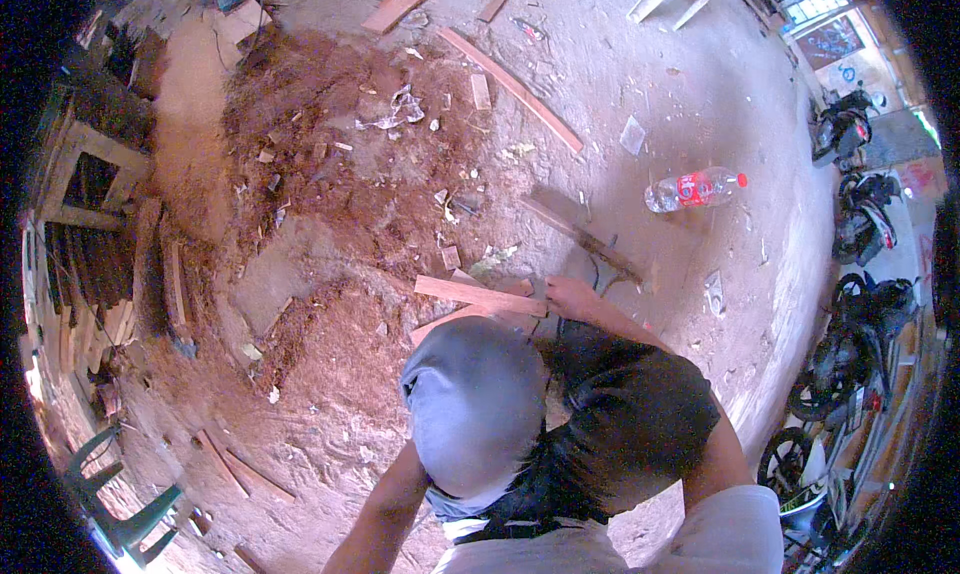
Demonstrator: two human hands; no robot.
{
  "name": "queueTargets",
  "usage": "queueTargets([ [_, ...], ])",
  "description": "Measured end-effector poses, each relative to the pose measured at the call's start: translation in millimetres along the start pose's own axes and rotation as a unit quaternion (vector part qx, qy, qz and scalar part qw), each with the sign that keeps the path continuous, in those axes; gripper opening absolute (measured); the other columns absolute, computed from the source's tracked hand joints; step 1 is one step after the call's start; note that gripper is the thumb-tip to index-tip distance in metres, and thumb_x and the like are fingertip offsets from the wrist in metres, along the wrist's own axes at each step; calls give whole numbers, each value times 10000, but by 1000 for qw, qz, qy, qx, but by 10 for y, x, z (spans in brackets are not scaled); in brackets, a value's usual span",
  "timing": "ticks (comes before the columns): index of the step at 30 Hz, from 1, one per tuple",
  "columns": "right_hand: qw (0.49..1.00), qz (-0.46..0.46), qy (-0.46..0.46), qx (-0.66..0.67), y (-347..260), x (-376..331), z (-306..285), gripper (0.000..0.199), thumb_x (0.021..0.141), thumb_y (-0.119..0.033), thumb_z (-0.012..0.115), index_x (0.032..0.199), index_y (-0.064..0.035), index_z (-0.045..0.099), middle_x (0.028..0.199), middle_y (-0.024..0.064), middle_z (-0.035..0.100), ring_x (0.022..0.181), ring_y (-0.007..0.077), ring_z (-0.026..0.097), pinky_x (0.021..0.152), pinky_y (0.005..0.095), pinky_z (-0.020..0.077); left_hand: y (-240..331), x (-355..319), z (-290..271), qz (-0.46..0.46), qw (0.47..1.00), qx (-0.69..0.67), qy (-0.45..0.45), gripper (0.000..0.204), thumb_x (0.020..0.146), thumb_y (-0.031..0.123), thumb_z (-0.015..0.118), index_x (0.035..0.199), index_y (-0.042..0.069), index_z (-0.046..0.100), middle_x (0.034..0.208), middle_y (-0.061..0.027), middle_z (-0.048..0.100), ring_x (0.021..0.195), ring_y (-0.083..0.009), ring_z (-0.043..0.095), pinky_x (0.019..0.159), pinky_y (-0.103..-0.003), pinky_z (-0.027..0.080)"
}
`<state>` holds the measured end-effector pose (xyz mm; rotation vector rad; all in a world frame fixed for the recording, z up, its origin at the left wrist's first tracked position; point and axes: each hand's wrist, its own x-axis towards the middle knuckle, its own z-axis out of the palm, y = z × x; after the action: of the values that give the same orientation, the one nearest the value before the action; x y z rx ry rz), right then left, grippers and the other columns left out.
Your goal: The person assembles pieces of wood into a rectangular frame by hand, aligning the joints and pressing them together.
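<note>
My right hand point(572, 300) is low beside my right knee, its fingers curled at the end of a reddish wooden strip point(475, 296). Whatever the fingers close on is too small to make out. A second wooden piece point(440, 324) lies under that strip, partly covered by my left knee. My left forearm point(385, 514) runs down behind the left knee, which hides the left hand. Just beyond the right hand, a longer, darker wooden strip point(580, 236) lies on the ground.
Sawdust point(330, 184) and scraps cover the dirt floor ahead. A clear plastic bottle with a red cap point(695, 190) lies to the right. Another long strip point(515, 89) rests farther off. Motorcycles point(850, 334) line the right side; a green plastic chair point(125, 504) stands at lower left.
</note>
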<state>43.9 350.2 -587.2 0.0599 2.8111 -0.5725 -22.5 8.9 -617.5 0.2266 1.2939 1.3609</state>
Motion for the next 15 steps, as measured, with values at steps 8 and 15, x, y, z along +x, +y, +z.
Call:
queueTargets([
  [8, 997, 67, 17, -46, -43, 350, -902, 117, 820, -148, 562, 846, -34, 550, 898, 134, 512, 843, 336, 561, 719, 429, 481, -20, -33, -134, 16, 999, -35, 38, 204, 885, 143, 574, 1046, 34, 633, 850, -82, 661, 732, -158, 621, 648, -299, 505],
  [15, 997, 30, 36, -53, 221, 514, -1599, 98, 845, -128, 556, 890, -43, 579, 889, 123, 549, 821, 319, 580, 706, 403, 480, 172, 165, -222, 48, 996, -42, 56, 198, 893, 144, 569, 1042, 32, 637, 847, -70, 664, 731, -146, 619, 655, -294, 507],
])
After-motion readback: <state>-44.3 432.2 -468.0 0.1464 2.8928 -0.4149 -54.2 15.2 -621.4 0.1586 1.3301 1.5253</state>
